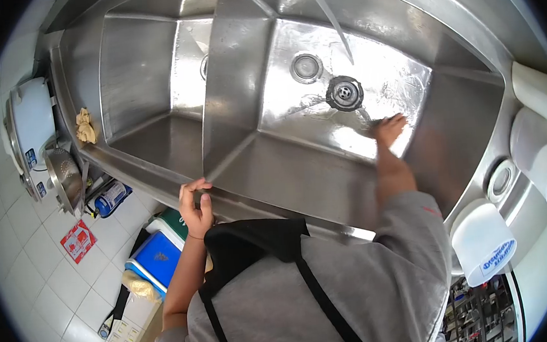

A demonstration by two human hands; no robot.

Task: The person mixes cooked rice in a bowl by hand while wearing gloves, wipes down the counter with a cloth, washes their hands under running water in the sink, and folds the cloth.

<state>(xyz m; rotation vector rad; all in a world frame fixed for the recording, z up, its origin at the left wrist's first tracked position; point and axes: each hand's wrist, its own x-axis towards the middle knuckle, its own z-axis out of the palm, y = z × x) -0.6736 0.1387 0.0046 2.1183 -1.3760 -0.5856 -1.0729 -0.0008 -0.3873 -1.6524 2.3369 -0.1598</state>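
Observation:
My left hand [196,207] rests at the front rim [244,208] of the steel sink, fingers bent and thumb apart, with nothing held. Down in the right basin [317,158], my right hand [390,129] is low against the bottom near the front wall. A small dark thing shows at its fingers, too unclear to name. Up and left of that hand is the drain [344,93], with a dark ring around it. A round metal strainer or cover [306,68] lies beside the drain. Water [332,21] appears as a clear stream above the basin, whose bottom is wet.
A divider [232,90] separates the left basin [137,72]. A crumpled tan cloth [85,126] lies on the left rim. At the right are a white tub [483,241] and a round white item [500,180]. A colander [65,178] and blue cooler [157,260] stand at left.

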